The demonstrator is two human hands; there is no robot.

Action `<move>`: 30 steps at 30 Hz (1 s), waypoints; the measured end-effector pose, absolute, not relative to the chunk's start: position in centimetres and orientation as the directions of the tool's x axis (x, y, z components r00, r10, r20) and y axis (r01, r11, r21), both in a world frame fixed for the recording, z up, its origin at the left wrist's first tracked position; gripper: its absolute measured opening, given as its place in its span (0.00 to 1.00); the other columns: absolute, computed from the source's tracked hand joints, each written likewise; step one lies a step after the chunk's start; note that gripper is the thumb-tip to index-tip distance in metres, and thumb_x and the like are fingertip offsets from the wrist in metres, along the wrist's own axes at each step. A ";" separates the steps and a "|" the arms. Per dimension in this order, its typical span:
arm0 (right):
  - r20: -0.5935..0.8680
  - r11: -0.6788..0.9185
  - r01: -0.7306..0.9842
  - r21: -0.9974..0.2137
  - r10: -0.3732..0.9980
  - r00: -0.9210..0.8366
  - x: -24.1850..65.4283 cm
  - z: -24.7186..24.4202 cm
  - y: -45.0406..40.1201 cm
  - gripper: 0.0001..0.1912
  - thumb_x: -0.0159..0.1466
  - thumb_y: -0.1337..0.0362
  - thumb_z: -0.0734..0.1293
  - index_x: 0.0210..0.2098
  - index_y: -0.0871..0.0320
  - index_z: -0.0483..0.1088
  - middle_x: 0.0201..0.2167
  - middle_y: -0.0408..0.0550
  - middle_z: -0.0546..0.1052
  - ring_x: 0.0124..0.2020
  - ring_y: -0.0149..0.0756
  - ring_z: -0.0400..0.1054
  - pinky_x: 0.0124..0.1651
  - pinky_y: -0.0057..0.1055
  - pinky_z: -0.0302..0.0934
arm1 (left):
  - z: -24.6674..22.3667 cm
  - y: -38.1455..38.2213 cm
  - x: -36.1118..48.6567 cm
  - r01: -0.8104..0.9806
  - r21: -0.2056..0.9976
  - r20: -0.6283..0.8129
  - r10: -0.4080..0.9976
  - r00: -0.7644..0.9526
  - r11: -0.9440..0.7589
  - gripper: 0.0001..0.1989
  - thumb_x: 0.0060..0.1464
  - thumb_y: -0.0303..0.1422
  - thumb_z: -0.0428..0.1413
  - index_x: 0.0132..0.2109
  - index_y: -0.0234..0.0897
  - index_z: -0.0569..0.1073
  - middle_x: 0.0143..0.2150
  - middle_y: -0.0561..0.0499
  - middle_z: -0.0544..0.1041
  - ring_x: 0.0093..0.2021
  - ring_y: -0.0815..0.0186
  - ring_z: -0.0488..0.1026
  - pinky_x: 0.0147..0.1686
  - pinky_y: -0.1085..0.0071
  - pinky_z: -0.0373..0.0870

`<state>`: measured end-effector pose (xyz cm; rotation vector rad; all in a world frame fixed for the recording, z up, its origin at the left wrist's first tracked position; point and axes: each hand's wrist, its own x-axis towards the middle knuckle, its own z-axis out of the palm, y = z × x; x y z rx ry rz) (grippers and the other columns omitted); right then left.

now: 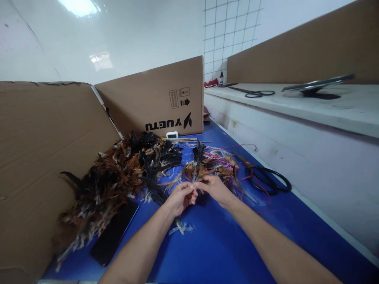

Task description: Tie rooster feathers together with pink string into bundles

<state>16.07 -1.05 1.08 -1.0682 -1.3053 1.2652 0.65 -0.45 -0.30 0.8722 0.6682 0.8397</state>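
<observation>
My left hand (182,198) and my right hand (216,190) meet fingertip to fingertip over the blue table, both closed in a pinch. Brown feathers (194,172) rise just beyond the fingertips, and my left hand appears to grip them. What the right fingers pinch is too small to make out. Dark feather tips show under the hands, and pale quill ends (181,227) lie below my left wrist. To the left spreads a large heap of brown and black feathers (118,169). Pink and red strings (226,157) lie tangled with more feathers beyond my right hand.
Black-handled scissors (275,179) lie on the right. A black phone (115,232) rests by the heap. Cardboard panels (154,94) wall off the left and back. A small white digital device (172,135) stands behind. The right ledge (314,112) carries another pair of scissors (259,93).
</observation>
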 end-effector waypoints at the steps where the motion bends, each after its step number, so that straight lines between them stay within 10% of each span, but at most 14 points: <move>1: 0.069 0.063 -0.046 -0.997 0.990 -0.124 16.1 1.1 -1.1 0.16 0.47 0.53 0.72 0.23 0.62 0.71 0.18 0.41 0.71 0.20 0.27 0.59 0.26 0.28 0.54 | -0.3 -0.5 0.7 -0.350 0.857 -0.164 0.845 0.509 0.378 0.14 0.45 0.36 0.62 0.29 0.32 0.67 0.23 0.53 0.71 0.18 0.75 0.65 0.18 0.79 0.62; 30: 0.154 0.151 0.050 -0.987 0.986 0.067 17.4 1.5 -0.3 0.14 0.53 0.54 0.68 0.31 0.60 0.70 0.20 0.40 0.68 0.20 0.26 0.59 0.24 0.26 0.54 | -0.1 0.0 0.6 -0.464 0.853 -0.074 0.935 0.347 0.240 0.13 0.46 0.37 0.61 0.30 0.33 0.67 0.22 0.54 0.68 0.18 0.76 0.61 0.18 0.78 0.58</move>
